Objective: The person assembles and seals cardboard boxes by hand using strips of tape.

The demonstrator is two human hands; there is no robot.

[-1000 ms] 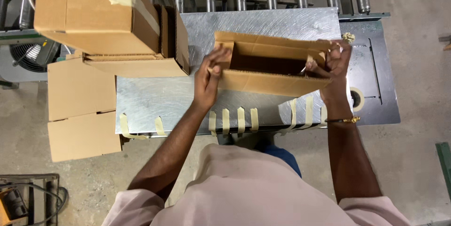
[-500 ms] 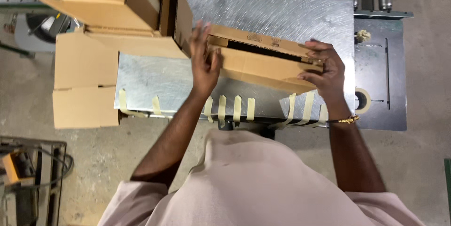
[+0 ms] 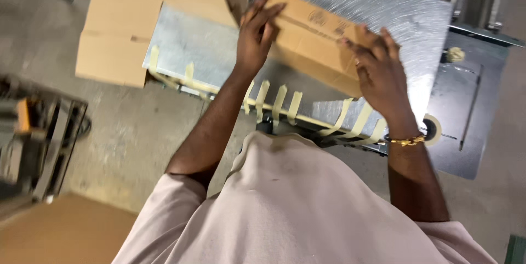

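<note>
1. Head view: a flat brown cardboard box (image 3: 309,42) lies tilted on the bright metal surface (image 3: 394,20), near its front edge.
2. Left hand (image 3: 256,33) presses open-palmed on the box's left end, fingers spread, clamped on nothing.
3. Right hand (image 3: 378,72) lies flat on the box's right end, fingers splayed; a gold bracelet (image 3: 406,140) circles the wrist.
4. Strips of tape (image 3: 279,102) hang along the surface's front edge.
5. A tape roll (image 3: 432,129) sits just beside the right wrist.
6. Stacked cardboard boxes (image 3: 137,20) stand to the left, overhanging the surface.
</note>
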